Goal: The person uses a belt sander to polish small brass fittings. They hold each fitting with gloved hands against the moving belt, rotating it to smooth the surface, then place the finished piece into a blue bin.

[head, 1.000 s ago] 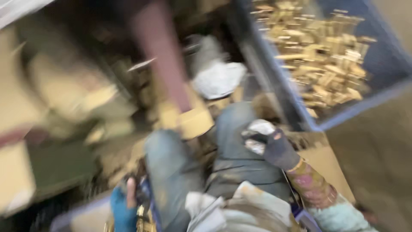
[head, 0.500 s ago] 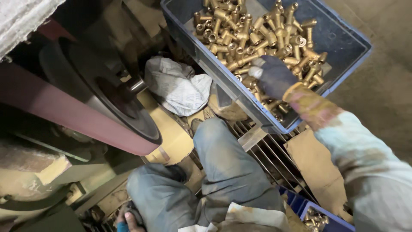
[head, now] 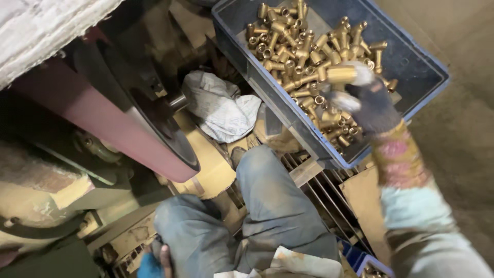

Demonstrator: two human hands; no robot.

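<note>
My right hand [head: 366, 100], in a dark worn glove, hovers over a blue plastic crate [head: 411, 49] and grips a brass fitting [head: 341, 74]. The crate is heaped with several similar brass fittings [head: 288, 46]. My left hand [head: 154, 257], in a blue glove, shows only partly at the bottom edge beside my left knee; what it holds is hidden. My legs in dusty jeans [head: 267, 206] fill the lower middle.
A belt grinding machine with a reddish belt [head: 103, 118] and dark wheel [head: 149, 98] stands at left. A crumpled white cloth [head: 221, 105] lies between machine and crate. A metal grate [head: 329, 195], cardboard [head: 365, 201] and another blue bin [head: 360, 260] lie at lower right.
The view has steadied and swung toward the crate. My right hand went from near my knee into the crate and has lifted out a brass fitting.
</note>
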